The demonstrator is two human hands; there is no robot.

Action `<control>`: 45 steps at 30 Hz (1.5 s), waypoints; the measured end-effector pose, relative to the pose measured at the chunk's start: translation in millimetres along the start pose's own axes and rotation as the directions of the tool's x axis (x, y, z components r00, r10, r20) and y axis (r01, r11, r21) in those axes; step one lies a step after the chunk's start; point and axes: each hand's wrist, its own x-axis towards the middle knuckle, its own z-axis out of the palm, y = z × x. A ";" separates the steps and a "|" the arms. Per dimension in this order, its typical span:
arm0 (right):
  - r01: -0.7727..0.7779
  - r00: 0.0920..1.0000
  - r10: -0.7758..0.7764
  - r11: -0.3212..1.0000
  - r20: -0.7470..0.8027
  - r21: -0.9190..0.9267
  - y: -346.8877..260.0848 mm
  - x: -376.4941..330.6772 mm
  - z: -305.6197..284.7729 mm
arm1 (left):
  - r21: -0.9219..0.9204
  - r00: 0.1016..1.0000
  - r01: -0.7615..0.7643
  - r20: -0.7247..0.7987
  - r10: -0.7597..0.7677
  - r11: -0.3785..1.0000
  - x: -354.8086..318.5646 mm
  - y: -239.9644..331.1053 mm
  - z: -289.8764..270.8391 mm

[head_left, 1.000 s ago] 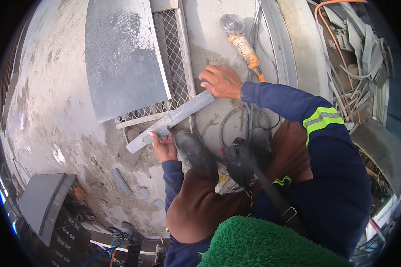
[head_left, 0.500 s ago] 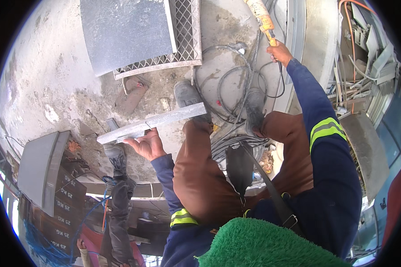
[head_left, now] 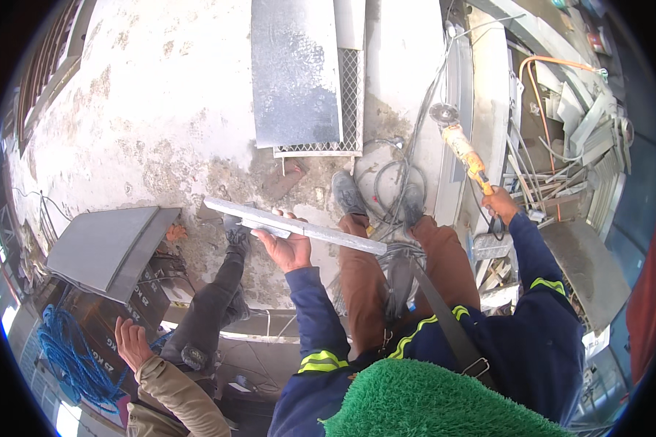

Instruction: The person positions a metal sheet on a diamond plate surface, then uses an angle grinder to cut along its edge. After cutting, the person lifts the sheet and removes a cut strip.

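My left hand point(head_left: 290, 251) is closed around a long, straight grey metal bar point(head_left: 332, 234), which slants down to the right above my knee. A shorter pale piece point(head_left: 268, 228) lies along its near side; whether the two are joined I cannot tell. Out to the right, my right hand point(head_left: 500, 205) grips the rear end of a yellow-orange angle grinder point(head_left: 463, 149). Its round disc point(head_left: 443, 113) points away from me, well apart from the bar. Whether the disc is spinning does not show.
Ahead, a grey metal sheet point(head_left: 295, 80) lies over a mesh frame point(head_left: 352, 109). Cables point(head_left: 386, 175) loop around my boots. Scrap strips point(head_left: 590, 146) heap at right. At left are boxes, flat grey panels point(head_left: 102, 247), blue rope point(head_left: 73, 357), and another person's hand point(head_left: 132, 344) and leg.
The view has shifted, bringing the grinder's disc into sight. The bar now tilts down to the right instead of up. At lower left, the other person's hand and sleeve have come further into view.
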 end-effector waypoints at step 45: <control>0.444 0.731 -0.629 0.733 0.266 0.514 -542.5 -31.7 -271.6 | 0.793 0.951 0.122 0.078 0.298 -0.596 187.8 -157.8 413.7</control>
